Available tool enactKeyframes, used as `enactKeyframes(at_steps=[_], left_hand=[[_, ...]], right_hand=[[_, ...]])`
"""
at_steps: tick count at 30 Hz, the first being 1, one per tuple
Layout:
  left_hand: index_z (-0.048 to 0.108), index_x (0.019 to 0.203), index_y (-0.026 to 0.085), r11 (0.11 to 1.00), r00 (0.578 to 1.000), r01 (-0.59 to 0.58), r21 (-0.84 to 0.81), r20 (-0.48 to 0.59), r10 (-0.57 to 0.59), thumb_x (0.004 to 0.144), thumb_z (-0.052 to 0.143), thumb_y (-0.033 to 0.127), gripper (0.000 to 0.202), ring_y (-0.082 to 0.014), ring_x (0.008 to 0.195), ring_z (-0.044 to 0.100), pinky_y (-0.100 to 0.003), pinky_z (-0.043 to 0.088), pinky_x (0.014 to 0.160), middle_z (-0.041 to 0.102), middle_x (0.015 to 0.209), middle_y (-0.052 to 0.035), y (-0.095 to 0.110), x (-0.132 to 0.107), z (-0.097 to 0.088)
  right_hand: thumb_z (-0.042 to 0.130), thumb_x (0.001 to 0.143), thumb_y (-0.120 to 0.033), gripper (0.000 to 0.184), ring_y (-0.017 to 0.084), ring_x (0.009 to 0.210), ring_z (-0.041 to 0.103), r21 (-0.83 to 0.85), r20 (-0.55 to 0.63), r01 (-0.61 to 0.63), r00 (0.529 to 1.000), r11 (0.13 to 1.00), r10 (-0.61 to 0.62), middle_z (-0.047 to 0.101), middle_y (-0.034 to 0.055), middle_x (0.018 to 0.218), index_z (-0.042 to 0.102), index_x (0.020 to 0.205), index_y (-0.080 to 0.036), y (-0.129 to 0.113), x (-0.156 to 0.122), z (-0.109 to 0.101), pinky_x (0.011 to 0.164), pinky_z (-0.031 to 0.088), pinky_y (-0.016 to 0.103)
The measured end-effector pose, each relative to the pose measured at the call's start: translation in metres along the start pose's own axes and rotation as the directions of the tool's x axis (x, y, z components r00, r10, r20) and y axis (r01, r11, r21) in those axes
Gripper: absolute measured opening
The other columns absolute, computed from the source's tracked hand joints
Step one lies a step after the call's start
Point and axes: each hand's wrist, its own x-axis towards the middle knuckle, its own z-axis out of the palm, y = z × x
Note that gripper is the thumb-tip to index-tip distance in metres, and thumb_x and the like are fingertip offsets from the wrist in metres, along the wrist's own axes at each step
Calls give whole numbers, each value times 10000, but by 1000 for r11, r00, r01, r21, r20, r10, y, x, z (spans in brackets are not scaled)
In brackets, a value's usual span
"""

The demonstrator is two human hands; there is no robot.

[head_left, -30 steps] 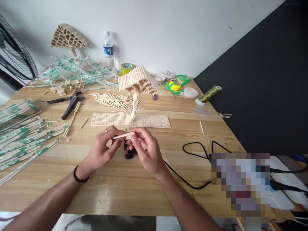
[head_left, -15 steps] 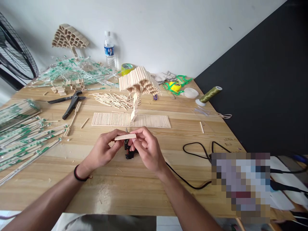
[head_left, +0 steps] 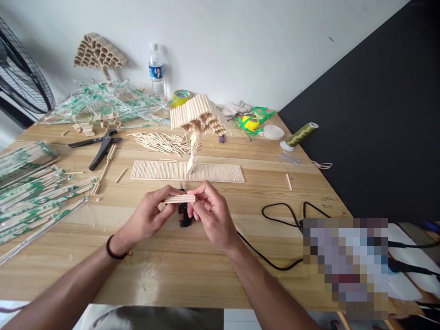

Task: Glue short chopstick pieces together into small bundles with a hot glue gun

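Wooden, pale and flat, the little stick piece (head_left: 179, 199) is pinched at each end by the left hand (head_left: 147, 217) and right hand (head_left: 209, 215), above the black glue gun (head_left: 184, 215). Both grips look tight. I think they are pressing it together; it must stay straight.

We work at a pale, wood-grained plank tabletop (head_left: 213, 256) set against a plain white wall (head_left: 240, 41) in soft, even light. Right of the tabletop lies a flat black surface (head_left: 378, 137); left of it stands a black wire fan guard (head_left: 24, 82).
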Motion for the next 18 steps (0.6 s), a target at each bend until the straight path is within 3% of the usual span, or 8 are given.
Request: enactKeyframes(at_steps=[11,18], left_hand=[[680,1143,163,999,1000,16,-52,7,-15,1097,526,194,164,-142,818,703,-227,502,720,778,981,-63,0,0,1],[666,1078,170,941,990,138,-310,32,-134,1146,515,402,285,-108,622,524,-222,432,604,620,752,18,-1,0,4]], right_hand=[[626,998,-260,65,112,551,532,32,15,-2,1000,999,2,604,-72,654,572,968,-238,3,1,1,563,429,264],[620,1024,-318,107,132,626,584,54,42,-31,999,998,28,621,-45,734,584,1075,-231,4,1,2,604,482,281]])
